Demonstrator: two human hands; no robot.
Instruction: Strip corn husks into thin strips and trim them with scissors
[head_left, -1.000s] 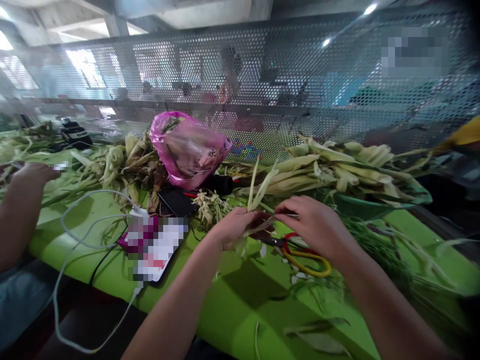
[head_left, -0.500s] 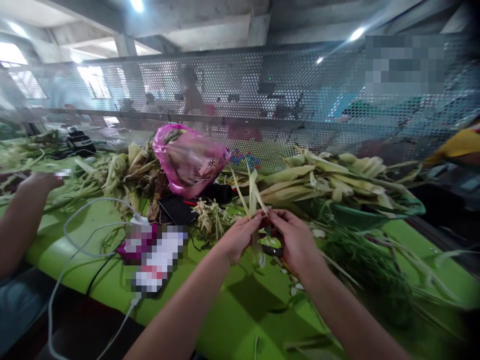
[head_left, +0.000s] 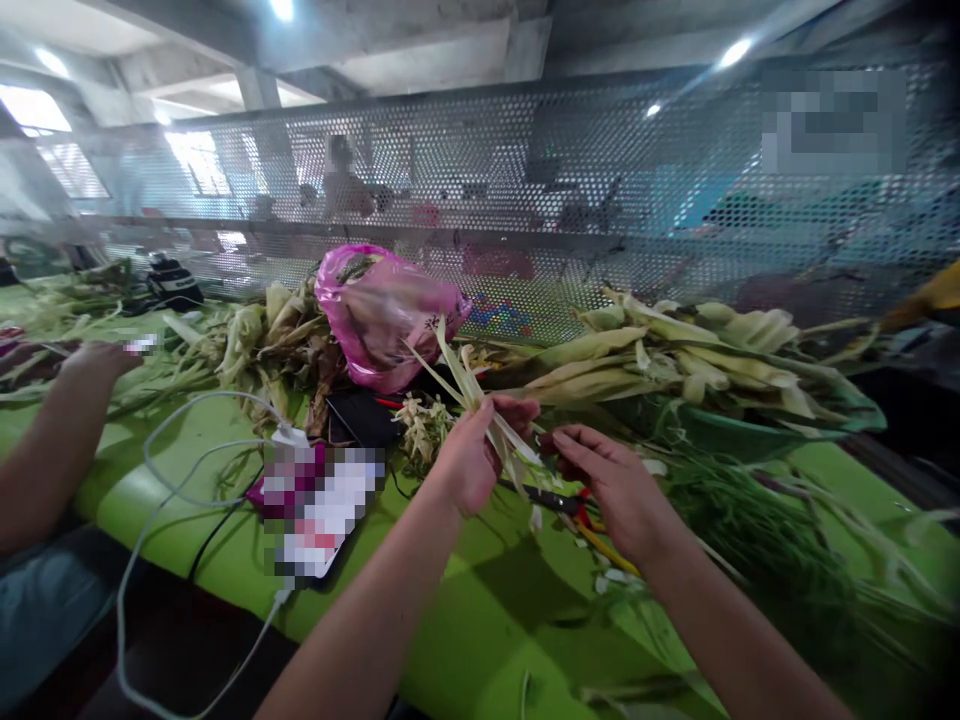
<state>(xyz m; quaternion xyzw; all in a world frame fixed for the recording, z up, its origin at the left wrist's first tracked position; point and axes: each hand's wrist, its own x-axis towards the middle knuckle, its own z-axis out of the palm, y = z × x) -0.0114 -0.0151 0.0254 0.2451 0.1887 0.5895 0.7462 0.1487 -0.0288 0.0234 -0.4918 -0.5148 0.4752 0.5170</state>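
Head view, the only angle there is.

The left hand is clenched round a bunch of pale yellow-green husk strips. The fist sits low on the bunch, so the long ends fan up and away free and the short ends poke out below. The bunch is in the air over the bright green tabletop, in front of the pink plastic bag.

The right hand is half curled and palm down, with thumb and forefinger close together at the lower strip ends, just beside the left fist. I can't tell whether it actually pinches a strip or only touches. My read: the left does the holding and the right does the fingertip work.

- The red-and-yellow-handled scissors lie flat on the tabletop, partly under the right hand. Nobody holds them; they look parked within reach.
- A small heap of pale trimmed husk bits lies just behind the left hand.
- The green plastic basin on the right is heaped with long pale husk leaves, handy for the right arm.
- Loose green stems are spread in front of the basin.
- The dry brownish husk pile is left of the bag.
- A blurred-out phone on a white charging cable sits at the near edge, apart from the leaf litter.
- A co-worker's hand is far left, well apart, resting on another leaf pile.
- A perforated metal screen closes off the back of the tabletop.
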